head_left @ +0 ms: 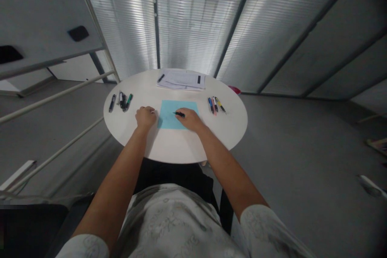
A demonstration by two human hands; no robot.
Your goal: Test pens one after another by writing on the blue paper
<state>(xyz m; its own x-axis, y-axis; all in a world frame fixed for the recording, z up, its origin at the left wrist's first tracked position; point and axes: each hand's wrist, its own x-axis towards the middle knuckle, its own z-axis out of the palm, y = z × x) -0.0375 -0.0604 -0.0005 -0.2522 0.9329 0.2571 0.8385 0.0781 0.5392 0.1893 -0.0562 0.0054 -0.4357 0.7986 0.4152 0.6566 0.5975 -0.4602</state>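
A dark pen [180, 114] is held in my right hand [190, 120], its tip pointing left over a light blue sheet of paper [169, 123]. The hand rests on the sheet's right part. Faint marks seem to lie near the tip, too small to read. My left hand [146, 117] is closed on the table just left of the sheet, its fingers curled. Whether something small sits in those fingers is hidden.
The round white table [172, 151] carries a stack of papers [181, 78] at the back with a pen [161, 78] on it. Several pens and markers [122, 100] lie at left, more pens [215, 105] at right. A white metal rail [57, 96] runs along the left.
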